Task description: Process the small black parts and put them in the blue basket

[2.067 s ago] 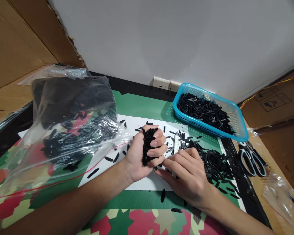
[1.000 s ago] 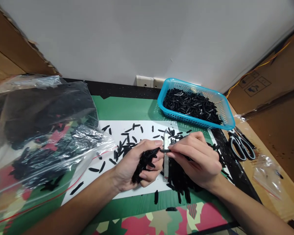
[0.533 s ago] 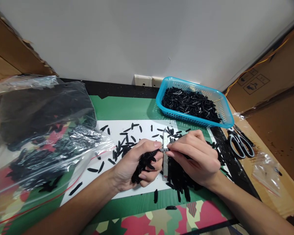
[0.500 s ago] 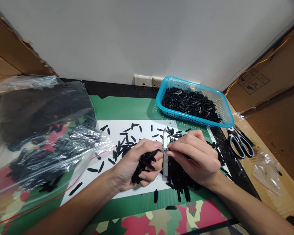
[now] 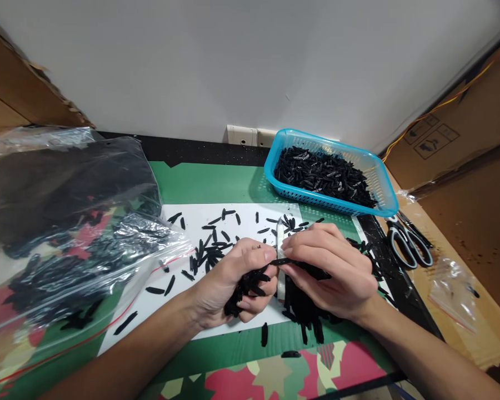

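- left hand: fingers curled shut around a bundle of small black plastic pieces, thumb pressing on top; ends stick out loose at the bottom of the fist
- right hand: thumb and forefinger pinched on a single black piece, held level between the two hands, just above a slim white tool lying on the white sheet
- heap of black pieces: under the right hand, running off the sheet onto the patterned mat
- strays: scattered over the sheet between the hands and the clear plastic bag of more pieces
- blue basket: filled with pieces, behind the hands; scissors to its right
- risk: loose ends in the left fist look likely to slip out and mix with the strays if the grip eases
- risk: the pinched piece is small and smooth; it could twist free and drop into the heap below
- risk: the right wrist rests near the heap and could sweep pieces off the mat
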`<state>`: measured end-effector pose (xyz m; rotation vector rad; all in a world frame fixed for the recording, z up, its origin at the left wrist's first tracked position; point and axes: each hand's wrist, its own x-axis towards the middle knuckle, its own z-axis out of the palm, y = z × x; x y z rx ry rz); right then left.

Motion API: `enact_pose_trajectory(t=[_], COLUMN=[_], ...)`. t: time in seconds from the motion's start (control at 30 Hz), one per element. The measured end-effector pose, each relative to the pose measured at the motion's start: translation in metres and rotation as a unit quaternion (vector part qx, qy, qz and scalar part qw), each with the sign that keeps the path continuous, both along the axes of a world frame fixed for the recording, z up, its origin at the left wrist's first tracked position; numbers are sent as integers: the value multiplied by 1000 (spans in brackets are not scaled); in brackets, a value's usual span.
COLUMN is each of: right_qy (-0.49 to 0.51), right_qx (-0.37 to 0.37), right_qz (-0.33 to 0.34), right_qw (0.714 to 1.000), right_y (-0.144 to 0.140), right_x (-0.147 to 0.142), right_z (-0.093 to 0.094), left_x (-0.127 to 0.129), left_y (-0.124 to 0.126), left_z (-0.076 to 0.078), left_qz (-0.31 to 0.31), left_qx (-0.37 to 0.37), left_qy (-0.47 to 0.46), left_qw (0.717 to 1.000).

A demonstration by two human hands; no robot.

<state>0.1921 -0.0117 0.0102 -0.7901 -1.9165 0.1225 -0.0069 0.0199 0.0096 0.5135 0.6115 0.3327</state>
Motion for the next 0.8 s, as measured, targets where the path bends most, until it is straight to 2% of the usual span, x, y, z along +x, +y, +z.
enact_pose_trajectory(t=[0.13, 0.37, 0.57, 0.73, 0.8], right_qy=[8, 75, 175, 243, 256], right_qx=[-46, -182, -322, -402, -418], right_qz=[23, 46, 67, 98, 103], right_qw=[999, 979, 928, 877, 866], right_y=[-1, -3, -6, -6, -6], right_x=[1, 0, -5, -9, -9], right_z=[2, -1, -5, -5, -5], left_x=[1, 1, 1, 2, 3], left_y=[1, 1, 0, 1, 1], left_z=[2, 2, 0, -1, 0], left_qz=[10, 21, 41, 54, 60], left_qx=[-7, 6, 18, 11, 2], left_qy=[13, 18, 21, 28, 33], left_qw=[1000, 1000, 999, 998, 998])
